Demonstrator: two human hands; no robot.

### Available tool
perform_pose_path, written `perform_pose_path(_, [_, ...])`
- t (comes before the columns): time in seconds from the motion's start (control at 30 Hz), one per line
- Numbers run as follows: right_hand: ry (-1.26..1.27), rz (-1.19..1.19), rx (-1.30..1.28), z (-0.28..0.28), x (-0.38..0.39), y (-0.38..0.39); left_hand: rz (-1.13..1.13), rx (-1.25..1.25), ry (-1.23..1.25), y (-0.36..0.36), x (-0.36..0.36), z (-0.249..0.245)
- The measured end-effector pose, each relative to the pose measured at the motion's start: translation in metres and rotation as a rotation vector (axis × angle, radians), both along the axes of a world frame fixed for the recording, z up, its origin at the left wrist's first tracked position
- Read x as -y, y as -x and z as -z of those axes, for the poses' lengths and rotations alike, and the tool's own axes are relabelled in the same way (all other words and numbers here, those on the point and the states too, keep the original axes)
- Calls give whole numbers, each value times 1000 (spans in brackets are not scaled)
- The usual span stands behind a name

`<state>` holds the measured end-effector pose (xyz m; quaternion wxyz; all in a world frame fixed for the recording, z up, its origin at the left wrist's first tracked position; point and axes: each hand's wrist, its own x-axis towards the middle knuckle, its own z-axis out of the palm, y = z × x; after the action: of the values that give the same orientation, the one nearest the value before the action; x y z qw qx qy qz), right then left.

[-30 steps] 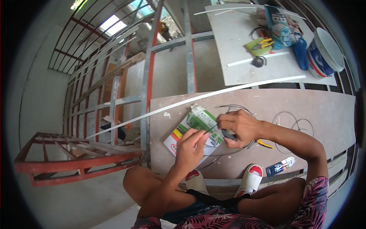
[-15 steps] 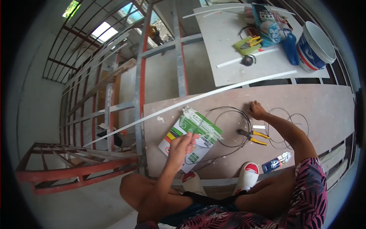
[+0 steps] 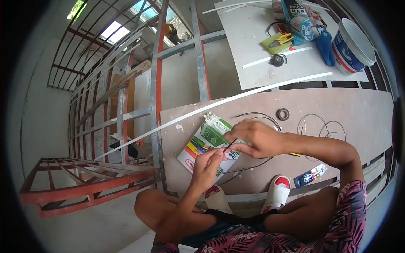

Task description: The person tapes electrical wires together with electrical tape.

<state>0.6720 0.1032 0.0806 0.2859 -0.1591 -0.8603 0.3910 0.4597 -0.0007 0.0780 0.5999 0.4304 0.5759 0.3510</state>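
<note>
My left hand (image 3: 207, 167) pinches a thin black wire (image 3: 230, 146) between thumb and fingers, its end pointing up and right. Close above it, my right hand (image 3: 258, 137) bends its fingers and thumb around the tip of that wire; what they grip is hidden. Beneath both hands lies a green and white printed box (image 3: 196, 147). Loops of black wire (image 3: 270, 118) spread on the board beside it. The pliers show only a yellow handle tip (image 3: 296, 154) below my right forearm. A roll of black tape (image 3: 283, 114) rests flat beyond my right hand.
A long white strip (image 3: 236, 100) crosses the brownish board (image 3: 358, 126). Thin wire coils (image 3: 322, 130) and a blue tube-like pack (image 3: 310, 176) lie right. On the far white board stand a bucket (image 3: 352, 46), yellow-handled pliers (image 3: 282, 40) and a bag (image 3: 299, 23). Metal framing (image 3: 156, 84) rises left.
My right hand has come left and nearer, from the far part of the board to the wire end by my left hand. The tape roll is now uncovered; my forearm now hides most of the pliers.
</note>
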Motion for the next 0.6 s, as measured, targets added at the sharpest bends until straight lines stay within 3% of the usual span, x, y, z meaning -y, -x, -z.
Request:
perform_pose_path(0.13, [163, -13, -14, -2, 7, 7, -4, -94, -211, -12, 0, -12])
perform_pose_path(0.2, [214, -26, -19, -2, 7, 8, 86, -347, -341, -14, 1, -16])
perform_pose_path(0.3, [289, -64, -6, -9, 7, 6, 63, -482, -448, -15, 4, -17])
perform_pose_path(0.5, [234, -133, -52, -2, 7, 5, 58, -536, -565, -17, 2, -22])
perform_pose_path(0.6, [190, -131, -61, -4, 10, 3, 131, -518, -490, -17, 3, -31])
